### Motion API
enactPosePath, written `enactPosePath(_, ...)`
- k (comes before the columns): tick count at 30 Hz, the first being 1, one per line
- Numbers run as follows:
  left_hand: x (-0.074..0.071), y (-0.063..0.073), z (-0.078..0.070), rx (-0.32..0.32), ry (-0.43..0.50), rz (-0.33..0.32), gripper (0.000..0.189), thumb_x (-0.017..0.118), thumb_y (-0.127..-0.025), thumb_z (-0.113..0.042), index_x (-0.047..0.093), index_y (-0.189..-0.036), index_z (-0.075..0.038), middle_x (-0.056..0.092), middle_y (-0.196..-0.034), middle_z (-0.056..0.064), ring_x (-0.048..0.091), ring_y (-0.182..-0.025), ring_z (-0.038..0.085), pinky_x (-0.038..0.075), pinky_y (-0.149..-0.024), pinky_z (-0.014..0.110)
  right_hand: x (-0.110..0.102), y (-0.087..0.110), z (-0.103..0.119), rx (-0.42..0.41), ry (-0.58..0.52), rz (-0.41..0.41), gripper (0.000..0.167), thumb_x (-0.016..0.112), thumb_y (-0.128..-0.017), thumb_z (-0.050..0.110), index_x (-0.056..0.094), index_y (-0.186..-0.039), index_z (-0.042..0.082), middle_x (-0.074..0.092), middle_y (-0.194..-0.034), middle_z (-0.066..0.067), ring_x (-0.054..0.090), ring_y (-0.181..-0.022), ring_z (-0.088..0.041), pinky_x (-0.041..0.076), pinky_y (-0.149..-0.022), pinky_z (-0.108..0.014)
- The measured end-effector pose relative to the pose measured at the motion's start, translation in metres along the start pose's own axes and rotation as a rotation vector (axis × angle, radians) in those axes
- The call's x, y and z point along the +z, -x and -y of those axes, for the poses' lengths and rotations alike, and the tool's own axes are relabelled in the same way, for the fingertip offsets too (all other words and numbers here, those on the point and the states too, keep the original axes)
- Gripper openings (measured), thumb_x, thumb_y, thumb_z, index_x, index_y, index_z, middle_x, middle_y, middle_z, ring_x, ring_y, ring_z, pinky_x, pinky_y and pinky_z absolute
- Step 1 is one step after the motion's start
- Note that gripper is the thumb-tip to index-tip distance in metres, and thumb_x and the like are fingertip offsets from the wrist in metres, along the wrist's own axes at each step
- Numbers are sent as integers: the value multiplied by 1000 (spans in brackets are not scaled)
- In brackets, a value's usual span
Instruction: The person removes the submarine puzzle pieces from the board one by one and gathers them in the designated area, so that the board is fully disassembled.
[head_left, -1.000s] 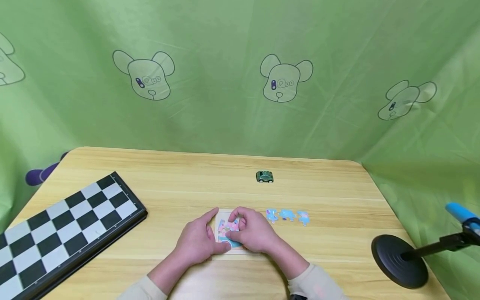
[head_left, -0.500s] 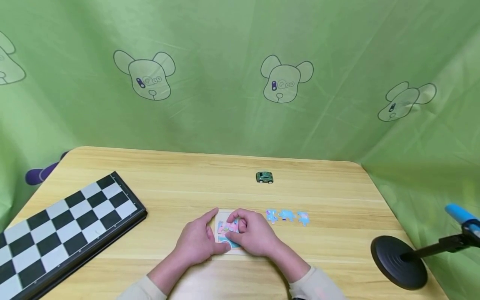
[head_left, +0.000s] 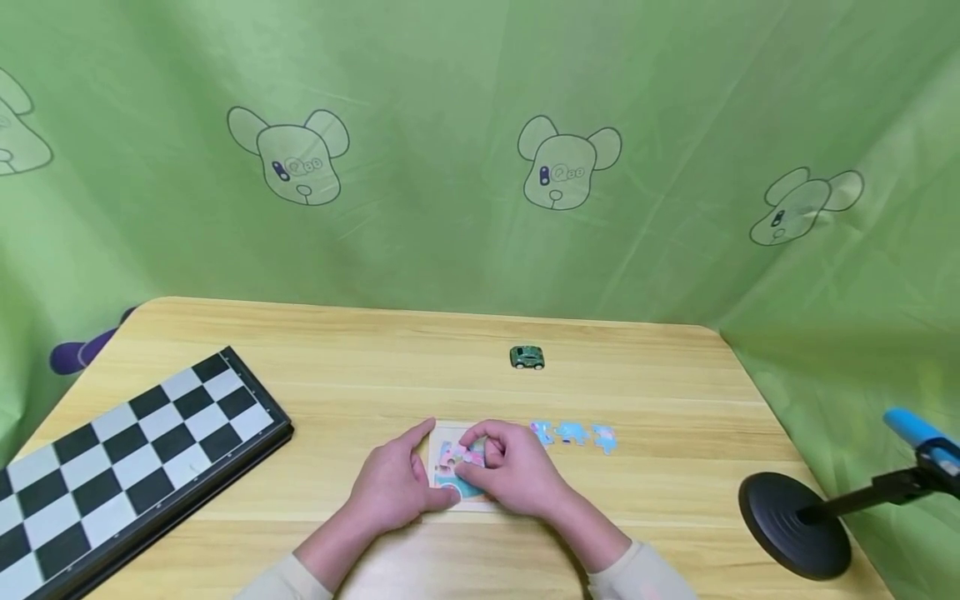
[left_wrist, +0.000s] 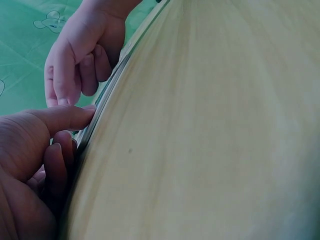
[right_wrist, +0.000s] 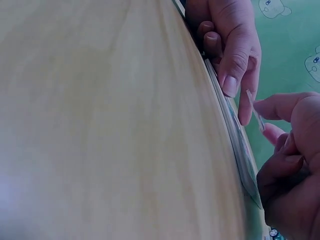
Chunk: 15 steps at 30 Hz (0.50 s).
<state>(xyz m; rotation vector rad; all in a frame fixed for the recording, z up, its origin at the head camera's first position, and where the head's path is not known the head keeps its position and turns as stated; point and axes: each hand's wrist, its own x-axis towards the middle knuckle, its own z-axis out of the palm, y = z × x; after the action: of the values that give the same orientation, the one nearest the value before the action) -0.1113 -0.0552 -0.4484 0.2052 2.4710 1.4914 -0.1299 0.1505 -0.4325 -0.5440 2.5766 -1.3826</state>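
Note:
A small jigsaw tray (head_left: pixel 448 432) with a pale frame lies near the front of the table, with pink and blue picture parts in it. My left hand (head_left: pixel 393 483) rests along its left side, index finger at the upper left and thumb on the lower edge; both look fairly straight. Over the tray's right part, my right hand (head_left: pixel 517 471) pinches a thin puzzle piece (right_wrist: pixel 255 111) between thumb and index finger. The right wrist view shows that piece edge-on, tilted and raised above the tray. My right hand hides the tray's right side in the head view.
Several loose items surround the tray: blue puzzle pieces (head_left: pixel 572 432) in a row to its right, and a green toy car (head_left: pixel 527 357) farther back. A checkered board (head_left: pixel 150 458) fills the left side. A black round-based stand (head_left: pixel 793 525) is at the right.
My right hand has shifted slightly right, and a little more of the tray's picture shows beside its fingertips. My left hand stays in place. The head view has tilted slightly.

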Motion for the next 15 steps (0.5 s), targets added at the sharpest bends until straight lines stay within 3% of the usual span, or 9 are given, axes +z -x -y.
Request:
enactPosePath(7, 1, 0, 1, 3, 1, -1, 105, 93, -65, -23, 39, -152, -4, 58, -64, 0, 54, -45, 14, 40, -42, 29, -13, 13, 4, 16, -21, -26, 22, 83, -83, 18, 71, -101, 13, 32, -54, 8, 30, -48, -4, 46, -68, -28)
enactPosePath(15, 1, -1, 0, -12, -4, -9, 106, 94, -64, -24, 39, -153, -5, 58, -63, 0, 54, -44, 14, 42, -43, 30, -30, 27, -13, 10, -9, -83, 22, 84, -83, 19, 71, -101, 17, 31, -55, 10, 30, -51, -4, 50, -85, -35)
